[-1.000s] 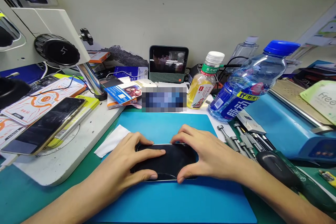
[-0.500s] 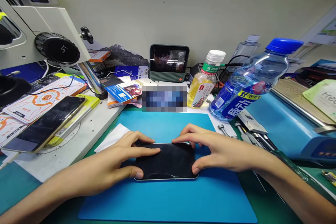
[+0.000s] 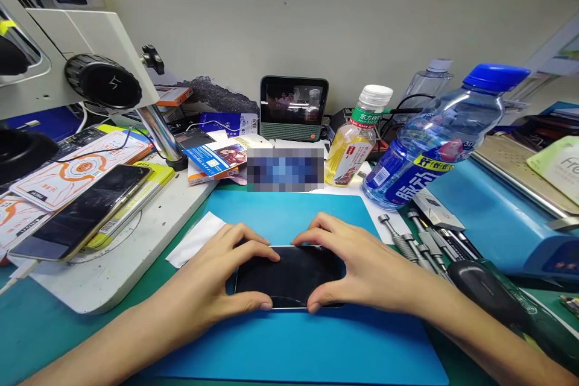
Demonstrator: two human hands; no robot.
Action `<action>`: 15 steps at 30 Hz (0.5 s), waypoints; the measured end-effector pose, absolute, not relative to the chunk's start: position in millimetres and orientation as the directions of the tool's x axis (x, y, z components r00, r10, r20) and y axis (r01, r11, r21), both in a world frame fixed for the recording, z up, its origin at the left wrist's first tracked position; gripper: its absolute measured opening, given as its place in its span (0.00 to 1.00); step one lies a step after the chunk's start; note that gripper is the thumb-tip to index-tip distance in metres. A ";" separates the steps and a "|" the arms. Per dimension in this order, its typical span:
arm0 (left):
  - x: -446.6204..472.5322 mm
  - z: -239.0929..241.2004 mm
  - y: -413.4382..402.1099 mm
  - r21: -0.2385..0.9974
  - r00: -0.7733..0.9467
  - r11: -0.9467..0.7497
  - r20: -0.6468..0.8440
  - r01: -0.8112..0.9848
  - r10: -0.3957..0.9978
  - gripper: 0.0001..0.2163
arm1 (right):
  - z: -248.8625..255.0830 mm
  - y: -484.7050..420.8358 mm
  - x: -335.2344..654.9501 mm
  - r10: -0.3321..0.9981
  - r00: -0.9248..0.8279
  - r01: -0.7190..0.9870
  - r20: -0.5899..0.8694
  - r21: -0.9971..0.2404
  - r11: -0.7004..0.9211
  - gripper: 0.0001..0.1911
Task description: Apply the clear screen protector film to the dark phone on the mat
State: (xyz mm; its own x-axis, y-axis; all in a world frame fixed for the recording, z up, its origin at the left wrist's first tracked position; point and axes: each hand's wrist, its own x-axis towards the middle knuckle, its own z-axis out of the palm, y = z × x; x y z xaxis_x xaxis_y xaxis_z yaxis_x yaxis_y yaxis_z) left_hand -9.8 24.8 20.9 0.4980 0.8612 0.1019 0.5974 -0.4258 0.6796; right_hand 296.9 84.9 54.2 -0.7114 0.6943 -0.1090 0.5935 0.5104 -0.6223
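Observation:
A smartphone (image 3: 292, 274) with a dark screen lies lengthwise on the blue mat (image 3: 307, 350). My left hand (image 3: 226, 271) grips its left part: the thumb is on the near edge, one finger rests on the screen, and another is at the far edge. Over the right part, my right hand (image 3: 348, 265) has its thumb on the near edge and fingertips along the far edge. The phone's right end is partly hidden by that hand. Beside my left hand, a white paper (image 3: 196, 240) sits at the mat's left side.
On the left, a microscope stand (image 3: 104, 81) carries another phone (image 3: 85, 211) and boxes on its base. A yellow drink bottle (image 3: 355, 145) and a blue-capped bottle (image 3: 434, 132) stand behind right. Screwdrivers (image 3: 423, 238) lie right of the mat, near a blue machine (image 3: 488, 217). A display (image 3: 293, 102) stands at the back.
Both thumbs have slid inward along the phone's near edge, toward each other. My right hand now covers more of the phone's right end. The view has shifted slightly.

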 end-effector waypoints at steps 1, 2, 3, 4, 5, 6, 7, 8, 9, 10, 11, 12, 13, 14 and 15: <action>-7.8 20.5 24.6 0.675 0.493 -0.426 0.105 0.602 0.864 0.18 | 53.2 82.9 293.7 0.710 -0.699 0.603 -0.091 -0.610 0.515 0.39; -5.9 20.2 24.5 0.671 0.488 -0.425 0.107 0.607 0.866 0.18 | 52.4 81.0 290.5 0.723 -0.687 0.610 -0.077 -0.601 0.516 0.39; -4.1 19.9 24.5 0.667 0.483 -0.423 0.107 0.613 0.869 0.18 | 51.7 79.4 287.4 0.732 -0.678 0.615 -0.067 -0.598 0.514 0.38; -2.3 19.7 24.4 0.662 0.479 -0.422 0.108 0.619 0.871 0.18 | 51.2 78.0 284.6 0.738 -0.672 0.617 -0.062 -0.598 0.511 0.38; -0.6 19.6 24.3 0.656 0.475 -0.421 0.107 0.626 0.873 0.19 | 50.8 76.7 282.0 0.743 -0.667 0.620 -0.060 -0.598 0.508 0.37; 1.0 19.6 24.1 0.649 0.472 -0.421 0.107 0.634 0.875 0.19 | 50.3 75.6 279.7 0.750 -0.659 0.624 -0.058 -0.598 0.503 0.36; 2.6 19.7 23.9 0.640 0.469 -0.422 0.107 0.642 0.877 0.20 | 49.8 74.5 277.7 0.755 -0.653 0.629 -0.056 -0.596 0.499 0.36; 4.0 20.0 23.8 0.632 0.467 -0.423 0.108 0.650 0.878 0.20 | 49.3 73.5 275.9 0.761 -0.647 0.635 -0.055 -0.592 0.497 0.35; 5.3 20.2 23.6 0.623 0.464 -0.425 0.110 0.657 0.879 0.21 | 48.7 72.4 274.4 0.767 -0.640 0.641 -0.053 -0.586 0.495 0.35; 6.5 20.5 23.5 0.614 0.461 -0.427 0.114 0.664 0.880 0.21 | 48.0 71.3 273.0 0.773 -0.633 0.648 -0.051 -0.580 0.493 0.34; 7.5 20.6 23.3 0.606 0.457 -0.428 0.116 0.671 0.882 0.21 | 47.3 70.2 271.8 0.778 -0.627 0.654 -0.050 -0.576 0.490 0.34; 8.3 20.6 23.1 0.599 0.453 -0.428 0.119 0.677 0.883 0.21 | 46.7 69.2 270.7 0.782 -0.622 0.659 -0.050 -0.573 0.487 0.33; 9.1 20.4 22.9 0.597 0.450 -0.425 0.119 0.680 0.885 0.21 | 46.3 68.4 269.7 0.785 -0.617 0.663 -0.051 -0.572 0.483 0.33; 9.7 20.0 22.5 0.600 0.445 -0.420 0.117 0.681 0.888 0.21 | 46.1 67.7 269.0 0.788 -0.613 0.665 -0.053 -0.573 0.479 0.32; 10.2 19.5 21.9 0.606 0.438 -0.411 0.113 0.681 0.892 0.21 | 46.3 67.3 268.6 0.790 -0.611 0.665 -0.054 -0.577 0.475 0.32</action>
